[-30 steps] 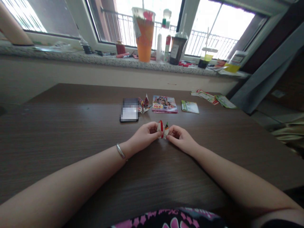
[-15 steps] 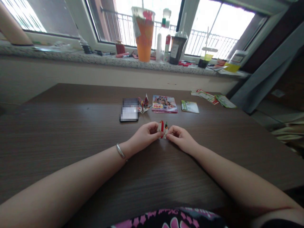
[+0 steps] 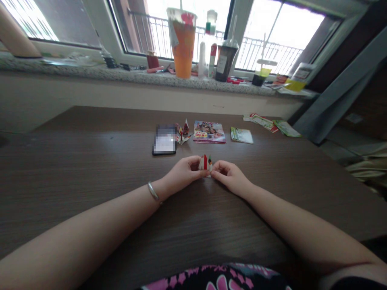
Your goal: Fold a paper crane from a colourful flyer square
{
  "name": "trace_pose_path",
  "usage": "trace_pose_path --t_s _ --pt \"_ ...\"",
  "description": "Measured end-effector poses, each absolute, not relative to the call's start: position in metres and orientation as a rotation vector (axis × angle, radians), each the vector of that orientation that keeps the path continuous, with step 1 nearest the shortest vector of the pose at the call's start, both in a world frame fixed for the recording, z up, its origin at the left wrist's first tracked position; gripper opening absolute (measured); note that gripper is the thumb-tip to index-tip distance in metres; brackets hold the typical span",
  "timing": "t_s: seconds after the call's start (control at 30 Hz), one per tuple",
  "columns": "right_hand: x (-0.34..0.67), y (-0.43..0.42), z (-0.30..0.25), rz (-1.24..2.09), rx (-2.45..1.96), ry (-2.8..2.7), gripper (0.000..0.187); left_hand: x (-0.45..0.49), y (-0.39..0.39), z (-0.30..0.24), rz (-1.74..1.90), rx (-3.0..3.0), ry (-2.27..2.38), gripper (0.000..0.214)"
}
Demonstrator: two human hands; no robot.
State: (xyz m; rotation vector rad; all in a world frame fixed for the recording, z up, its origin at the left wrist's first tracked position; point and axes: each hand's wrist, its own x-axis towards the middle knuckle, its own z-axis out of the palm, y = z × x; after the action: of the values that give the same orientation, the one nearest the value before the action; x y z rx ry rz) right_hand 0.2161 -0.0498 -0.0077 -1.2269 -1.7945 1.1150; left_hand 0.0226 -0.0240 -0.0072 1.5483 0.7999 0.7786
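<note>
Between my hands, just above the dark wooden table [image 3: 127, 177], is a small piece of folded paper [image 3: 205, 162], whitish with a red stripe and a bit of green and orange. My left hand [image 3: 191, 168] pinches its left side between thumb and fingers. From the right, my right hand [image 3: 227, 174] pinches the lower right edge, thumb against curled fingers. The fingers cover the lower part of the paper. Beyond the hands stands a folded paper crane [image 3: 182, 132] with printed colours, beside a phone [image 3: 164, 141] whose screen is blurred out.
Behind the hands lie a stack of printed leaflets [image 3: 209, 132] and a smaller green-white stack [image 3: 241, 135]. More paper strips [image 3: 263, 122] are at the far right. A windowsill [image 3: 136, 77] holds a tall orange drink cup [image 3: 183, 44], a dark cup [image 3: 225, 60] and bottles.
The folded paper has turned slightly and shifted a little left, with both hands still pinching it. Everything on the table and sill stays where it was.
</note>
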Motion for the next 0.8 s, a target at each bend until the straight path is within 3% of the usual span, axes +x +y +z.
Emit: trace_pose_path --t_s 0.57,0.8 --pt "0.218 -0.046 -0.012 1.069 -1.073 -1.65 0.019 0.022 -0.032 0.003 0.656 1.535 0.814 0.023" --pt "0.217 -0.049 -0.009 1.219 -0.882 -1.604 0.021 0.02 -0.029 0.004 0.505 1.489 0.668 0.024"
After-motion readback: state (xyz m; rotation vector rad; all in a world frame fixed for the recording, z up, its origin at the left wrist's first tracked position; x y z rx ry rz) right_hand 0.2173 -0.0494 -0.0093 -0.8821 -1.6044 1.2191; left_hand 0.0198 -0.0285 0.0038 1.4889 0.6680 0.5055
